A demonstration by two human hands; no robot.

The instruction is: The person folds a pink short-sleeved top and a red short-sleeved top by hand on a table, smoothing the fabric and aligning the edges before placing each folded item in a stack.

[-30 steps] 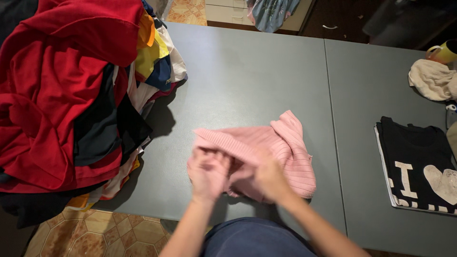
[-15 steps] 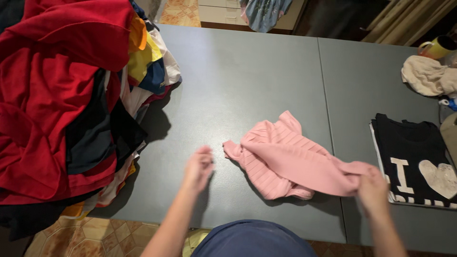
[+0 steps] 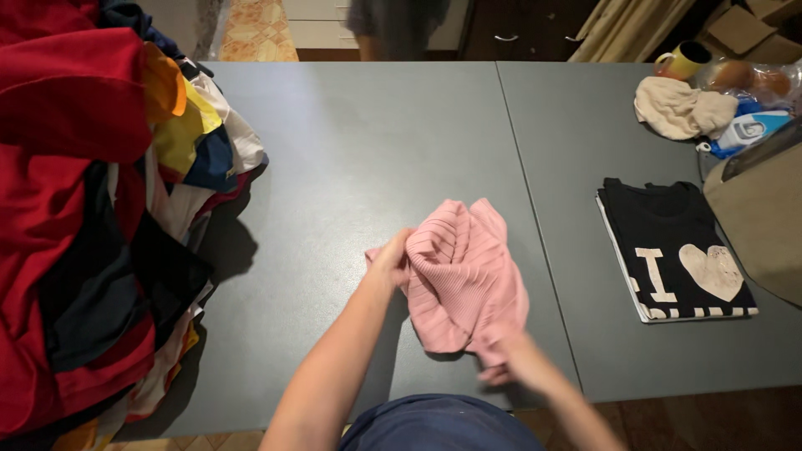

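The pink ribbed garment (image 3: 462,276) is bunched on the grey table (image 3: 376,142), near its front edge, with its long axis running from upper left to lower right. Its upper left corner is pinched by the left hand (image 3: 391,259), and its lower right end is clasped by the right hand (image 3: 510,363), so both ends are held. Bare tabletop lies beyond it; a pile of mixed clothes (image 3: 83,225) is heaped well to the left, and a folded black T-shirt (image 3: 672,250) lies well apart on the right.

A: Where are the hands?
B: Left hand (image 3: 391,260) reaches forward, fingers curled closed in a grip. Right hand (image 3: 507,361) sits nearer the body, blurred, fingers pinched.
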